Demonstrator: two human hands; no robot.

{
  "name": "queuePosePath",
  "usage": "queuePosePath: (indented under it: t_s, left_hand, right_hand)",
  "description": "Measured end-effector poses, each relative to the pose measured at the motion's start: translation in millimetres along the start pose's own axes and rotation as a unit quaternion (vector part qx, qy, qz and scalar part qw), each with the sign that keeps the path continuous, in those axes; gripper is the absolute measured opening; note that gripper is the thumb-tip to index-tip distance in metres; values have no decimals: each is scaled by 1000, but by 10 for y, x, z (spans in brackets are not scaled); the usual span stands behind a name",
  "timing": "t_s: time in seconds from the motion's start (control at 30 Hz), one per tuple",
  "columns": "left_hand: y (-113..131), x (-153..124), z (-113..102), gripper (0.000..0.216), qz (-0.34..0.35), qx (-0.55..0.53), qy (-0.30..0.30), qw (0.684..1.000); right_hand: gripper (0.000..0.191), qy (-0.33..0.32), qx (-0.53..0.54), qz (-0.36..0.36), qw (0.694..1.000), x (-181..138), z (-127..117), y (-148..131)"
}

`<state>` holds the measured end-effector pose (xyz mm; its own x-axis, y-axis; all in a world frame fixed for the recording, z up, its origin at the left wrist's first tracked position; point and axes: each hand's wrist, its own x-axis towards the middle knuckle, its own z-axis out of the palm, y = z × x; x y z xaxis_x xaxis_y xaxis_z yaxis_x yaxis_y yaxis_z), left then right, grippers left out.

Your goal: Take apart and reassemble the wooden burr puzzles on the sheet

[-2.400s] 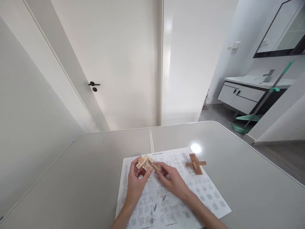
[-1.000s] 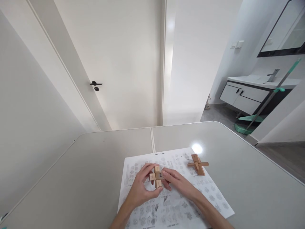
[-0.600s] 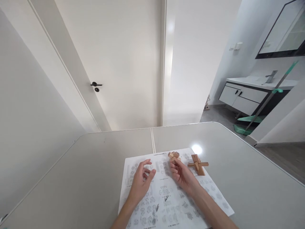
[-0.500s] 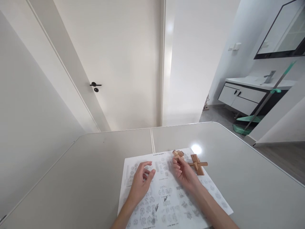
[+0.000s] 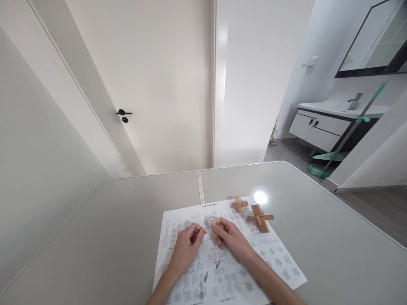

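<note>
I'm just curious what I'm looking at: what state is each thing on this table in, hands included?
left hand: empty, fingers curled, over the sheet
right hand: empty, fingers curled
small wooden puzzle: assembled, untouched
larger wooden puzzle: assembled, untouched
printed sheet: flat on the table

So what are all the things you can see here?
small wooden puzzle: 1, light wood, far edge of the paper
bigger wooden puzzle: 1, darker wood, on the paper, to the right of the small one
paper sheet: 1, white with printed pictures, on the table
table: 1, grey
door: 1, white, behind the table
door handle: 1, black
cabinet: 1, white, far right
tap: 1, silver, above the cabinet
mirror: 1, dark frame, top right
long-handled cleaning tool: 1, green, on the floor by the cabinet
left hand: empty, on the paper
right hand: empty, on the paper
</note>
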<state>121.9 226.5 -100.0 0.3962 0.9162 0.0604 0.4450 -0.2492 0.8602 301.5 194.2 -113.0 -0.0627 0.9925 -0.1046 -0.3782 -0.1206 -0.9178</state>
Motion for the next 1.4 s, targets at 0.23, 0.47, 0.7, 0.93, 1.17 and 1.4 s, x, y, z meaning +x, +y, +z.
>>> queuePosePath:
  t_s: [0.23, 0.47, 0.7, 0.93, 1.17, 1.4]
  left_hand:
    - [8, -5, 33, 34, 3, 39, -10, 999]
    - [-23, -8, 57, 30, -2, 76, -26, 997]
    - [-21, -9, 63, 23, 5, 123, -35, 992]
    - [-53, -11, 52, 19, 6, 127, -46, 991]
    - [-40, -9, 50, 21, 1, 134, -45, 990]
    - [-29, -9, 47, 25, 2, 127, -53, 991]
  right_hand:
    - [49, -10, -32, -4, 999, 7, -5, -6]
    - [49, -13, -34, -5, 999, 36, -40, 81]
    - [45, -14, -31, -8, 999, 66, -60, 136]
    - [44, -14, -30, -7, 999, 61, -57, 137]
    - [43, -14, -35, -8, 999, 74, -65, 155]
    - [44, -13, -48, -10, 999, 76, -44, 128]
